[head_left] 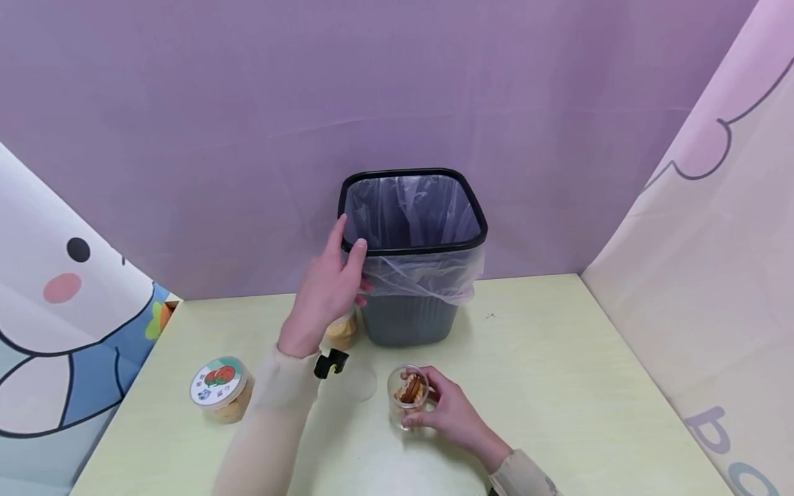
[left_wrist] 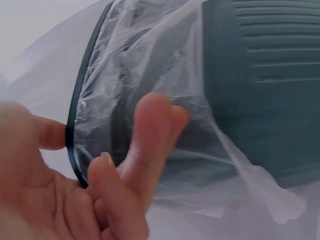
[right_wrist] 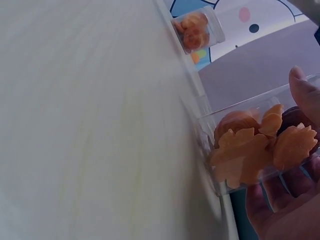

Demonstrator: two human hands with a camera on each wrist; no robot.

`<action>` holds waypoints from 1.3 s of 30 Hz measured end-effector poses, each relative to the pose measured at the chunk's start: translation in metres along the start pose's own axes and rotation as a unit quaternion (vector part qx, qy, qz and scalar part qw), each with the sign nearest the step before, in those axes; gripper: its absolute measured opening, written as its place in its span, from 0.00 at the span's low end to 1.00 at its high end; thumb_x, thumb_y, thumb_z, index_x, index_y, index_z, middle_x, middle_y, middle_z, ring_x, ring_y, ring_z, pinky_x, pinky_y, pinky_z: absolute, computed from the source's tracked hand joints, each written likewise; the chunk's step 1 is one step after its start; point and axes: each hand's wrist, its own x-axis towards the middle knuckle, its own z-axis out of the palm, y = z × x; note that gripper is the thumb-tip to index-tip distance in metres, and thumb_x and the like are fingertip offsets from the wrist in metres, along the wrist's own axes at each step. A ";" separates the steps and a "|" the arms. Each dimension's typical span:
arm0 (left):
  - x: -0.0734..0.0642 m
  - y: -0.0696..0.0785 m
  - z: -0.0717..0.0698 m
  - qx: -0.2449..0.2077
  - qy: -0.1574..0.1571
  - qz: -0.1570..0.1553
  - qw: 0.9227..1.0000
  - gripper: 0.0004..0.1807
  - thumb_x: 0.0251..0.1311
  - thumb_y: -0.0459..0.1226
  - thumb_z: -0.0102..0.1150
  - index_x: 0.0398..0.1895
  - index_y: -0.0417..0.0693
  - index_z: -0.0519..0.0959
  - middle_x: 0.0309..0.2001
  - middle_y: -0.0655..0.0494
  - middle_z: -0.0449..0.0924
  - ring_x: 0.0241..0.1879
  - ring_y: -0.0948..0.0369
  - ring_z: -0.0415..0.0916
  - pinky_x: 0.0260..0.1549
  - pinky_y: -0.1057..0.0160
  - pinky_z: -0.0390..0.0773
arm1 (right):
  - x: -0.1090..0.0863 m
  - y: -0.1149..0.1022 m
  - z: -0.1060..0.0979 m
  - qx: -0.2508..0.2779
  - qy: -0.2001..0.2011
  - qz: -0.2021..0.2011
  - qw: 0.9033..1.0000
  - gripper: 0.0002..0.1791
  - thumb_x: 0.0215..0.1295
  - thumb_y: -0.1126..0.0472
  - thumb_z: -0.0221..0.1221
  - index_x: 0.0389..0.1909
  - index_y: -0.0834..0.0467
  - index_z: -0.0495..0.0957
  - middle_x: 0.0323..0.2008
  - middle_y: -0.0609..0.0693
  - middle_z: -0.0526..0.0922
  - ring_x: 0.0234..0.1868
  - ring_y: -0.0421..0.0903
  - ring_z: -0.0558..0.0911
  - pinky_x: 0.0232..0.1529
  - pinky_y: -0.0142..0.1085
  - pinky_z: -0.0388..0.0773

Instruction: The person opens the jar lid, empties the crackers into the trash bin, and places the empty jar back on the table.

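Note:
My left hand (head_left: 325, 286) is at the left front corner of a grey trash bin (head_left: 406, 320), thumb and forefinger extended at its black rim (head_left: 428, 249). In the left wrist view, one finger meets the rim (left_wrist: 75, 125), while other fingers lie in front of the overhanging clear bag (left_wrist: 160, 65). My right hand (head_left: 449, 413) grips an uncovered clear plastic tub (head_left: 397, 406) on the table. Inside show orange-tan, scallop-edged snack pieces (right_wrist: 242, 152) and a dark brown piece (right_wrist: 295, 117). A clear round lid (head_left: 360, 384) lies left of this tub.
A lidded tub (head_left: 226, 399), its label printed with red fruit, stands on the pale table (head_left: 558, 386) at left. Another tub (head_left: 342, 332) is partly hidden behind my left wrist. A purple backdrop (head_left: 248, 138) rises behind the bin, with printed cloth panels (head_left: 695, 275) at both sides.

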 end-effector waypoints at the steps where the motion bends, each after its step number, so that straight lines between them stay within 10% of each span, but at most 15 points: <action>1: 0.001 0.001 0.001 0.001 0.000 -0.003 1.000 0.38 0.74 0.62 0.33 0.81 0.67 0.38 0.23 0.51 0.84 0.17 0.58 0.81 0.36 0.53 0.80 | 0.000 0.000 0.000 -0.003 0.001 0.000 1.000 0.43 0.43 0.58 0.78 0.64 0.53 0.72 0.58 0.52 0.79 0.59 0.49 0.78 0.63 0.46 0.70; 16: 0.000 -0.002 0.012 -0.035 0.032 -0.011 0.999 0.36 0.73 0.63 0.32 0.80 0.71 0.41 0.22 0.52 0.83 0.16 0.57 0.81 0.35 0.53 0.81 | 0.003 -0.016 -0.015 -0.027 0.027 -0.026 0.999 0.41 0.46 0.60 0.78 0.65 0.52 0.74 0.59 0.49 0.80 0.56 0.46 0.79 0.60 0.39 0.73; 39: 0.002 -0.003 0.015 -0.023 0.042 -0.009 0.999 0.34 0.76 0.59 0.31 0.80 0.70 0.40 0.21 0.54 0.83 0.14 0.56 0.80 0.27 0.54 0.76 | 0.009 -0.103 -0.149 -0.190 0.179 -0.040 0.964 0.42 0.55 0.54 0.74 0.71 0.51 0.69 0.54 0.58 0.79 0.52 0.60 0.80 0.38 0.33 0.81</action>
